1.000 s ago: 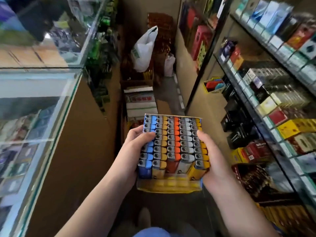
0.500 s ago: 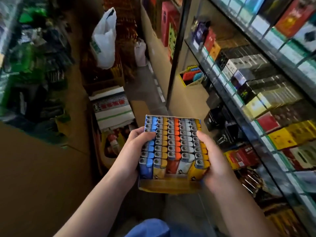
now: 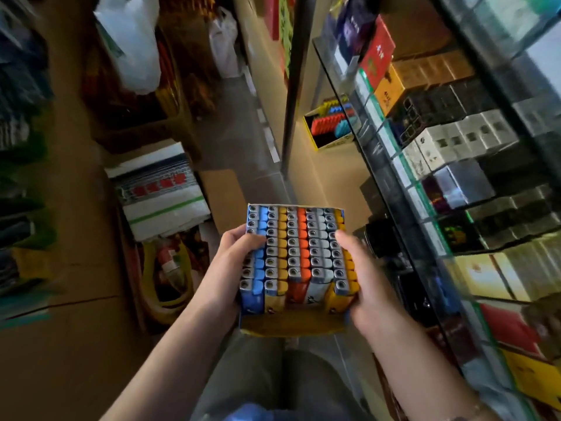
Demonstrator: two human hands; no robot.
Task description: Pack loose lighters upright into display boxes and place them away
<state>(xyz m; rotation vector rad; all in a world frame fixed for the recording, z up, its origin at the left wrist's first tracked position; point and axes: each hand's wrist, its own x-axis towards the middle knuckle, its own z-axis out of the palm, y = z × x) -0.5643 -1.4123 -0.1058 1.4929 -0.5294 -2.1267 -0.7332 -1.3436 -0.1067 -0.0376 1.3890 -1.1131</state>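
gripping the display box [image 3: 291, 325] from both sides, the left hand [image 3: 230, 268] and right hand [image 3: 361, 281] curl thumbs over the upright lighters [image 3: 299, 247] between them, likely keeping the full rows from tipping during the carry toward a shelf.

1. A white plastic bag [image 3: 130, 44] is seen hanging at upper left.
2. Boxed packs are stacked on a glass shelf [image 3: 403, 189] at right.
3. Folded striped sacks [image 3: 161, 192] lie below the bag.
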